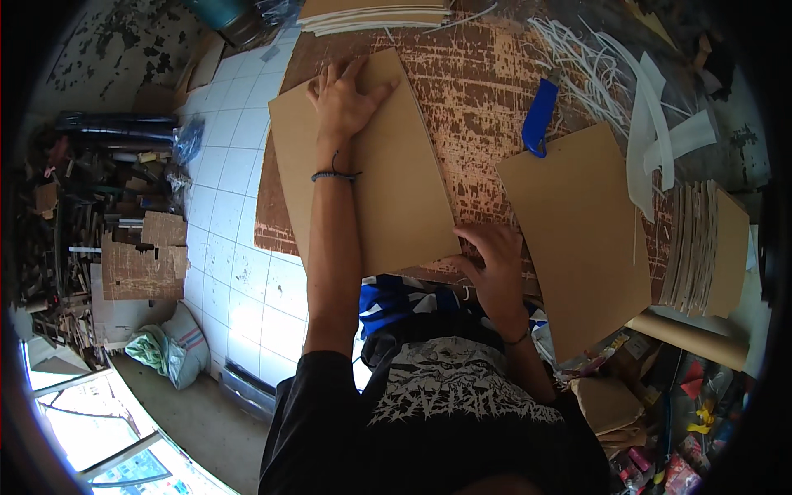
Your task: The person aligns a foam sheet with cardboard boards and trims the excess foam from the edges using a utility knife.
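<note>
A brown fibreboard sheet (396, 181) lies at a slant on the scuffed worktable. A thin lighter edge shows along its right side; whether it is one sheet or a few stacked, I cannot tell. My left hand (342, 99) presses flat near its far end, fingers spread, the forearm crossing over the sheet. At the near right corner, my right hand (495, 260) has its thumb and fingers about the corner. To the right lies another brown sheet (586, 239), its near end past the table edge. A blue cutter knife (539, 117) rests by that sheet's far edge.
White offcut strips (577, 70) are heaped at the far right of the worktable (470, 107). One stack of boards (371, 18) sits at the back, another stack (693, 247) at the right. A cardboard tube (701, 340) lies below. Scrap wood (91, 206) piles up left beyond white tiles (227, 173).
</note>
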`<state>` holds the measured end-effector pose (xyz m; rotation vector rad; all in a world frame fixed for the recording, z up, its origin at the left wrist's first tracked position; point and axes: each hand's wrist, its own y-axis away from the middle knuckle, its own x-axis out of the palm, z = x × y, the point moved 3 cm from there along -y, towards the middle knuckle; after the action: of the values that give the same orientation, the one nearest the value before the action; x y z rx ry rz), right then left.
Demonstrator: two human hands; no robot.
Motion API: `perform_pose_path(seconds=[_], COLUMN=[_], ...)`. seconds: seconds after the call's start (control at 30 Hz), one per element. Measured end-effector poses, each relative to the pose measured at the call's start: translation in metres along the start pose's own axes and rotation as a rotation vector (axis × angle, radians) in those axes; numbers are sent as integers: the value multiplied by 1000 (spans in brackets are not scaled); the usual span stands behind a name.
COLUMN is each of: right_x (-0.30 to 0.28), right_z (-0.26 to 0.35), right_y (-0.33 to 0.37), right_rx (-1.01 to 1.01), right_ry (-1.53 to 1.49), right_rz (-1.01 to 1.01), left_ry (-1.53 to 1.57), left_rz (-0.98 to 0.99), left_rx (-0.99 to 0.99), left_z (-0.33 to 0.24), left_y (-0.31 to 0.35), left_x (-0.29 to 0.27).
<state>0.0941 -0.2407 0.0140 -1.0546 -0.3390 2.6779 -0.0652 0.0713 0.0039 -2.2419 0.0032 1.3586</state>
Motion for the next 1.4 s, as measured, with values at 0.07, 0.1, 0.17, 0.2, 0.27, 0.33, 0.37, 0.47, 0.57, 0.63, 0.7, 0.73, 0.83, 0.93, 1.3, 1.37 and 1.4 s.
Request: perform_pose_path(seconds=[0.07,0.1,0.17,0.2,0.27,0.33,0.37,0.47,0.57,0.63,0.7,0.73,0.83,0.93,1.3,1.37,1.4], right_x=[-2,-4,-6,-6,-5,-6,-6,-5,-7,-4,-4,-5,-30,-85,-115,-103,-105], right_z=[2,3,4,5,7,8,8,10,21,29,34,37,47,46,-89,-96,-100], right_y=[-2,-2,1,-2,0,0,0,3,4,0,1,-1,-17,-37,-167,-179,-183], right_rx=[-42,-47,-59,-61,-66,-88,-111,-128,-168,-153,-140,-159,-176,-91,-14,-94,-103], right_ry=[43,47,53,57,59,65,67,18,17,4,-8,-54,-97,48,532,609,605], right_rz=[5,-13,12,1,6,7,8,-32,51,34,14,45,42,-100,101,63,63], left_ry=[-24,-50,-50,-53,-30,-9,35,32,-23,-35,-45,-44,-41,125,158,142,134], left_rz=[-17,-29,-31,-26,-38,-51,-24,28,104,148,216,206,6,-98,-97,-99,-96], left_rx=[16,16,45,64,83,106,95,110,156,183,133,142,170,151,157,152,149], left_z=[-8,-11,-15,-18,-15,-13,-11,-10,-30,-40,-38,-35,-12,-25,-29,-27,-28], left_y=[2,2,6,5,6,6,6,-1,-12,-17,-27,-31,-32,-25,-23,-23,-24], left_x=[-3,-4,-2,-1,2,2,1,-4,-9,-12,-11,-6,8,18,13,11,12])
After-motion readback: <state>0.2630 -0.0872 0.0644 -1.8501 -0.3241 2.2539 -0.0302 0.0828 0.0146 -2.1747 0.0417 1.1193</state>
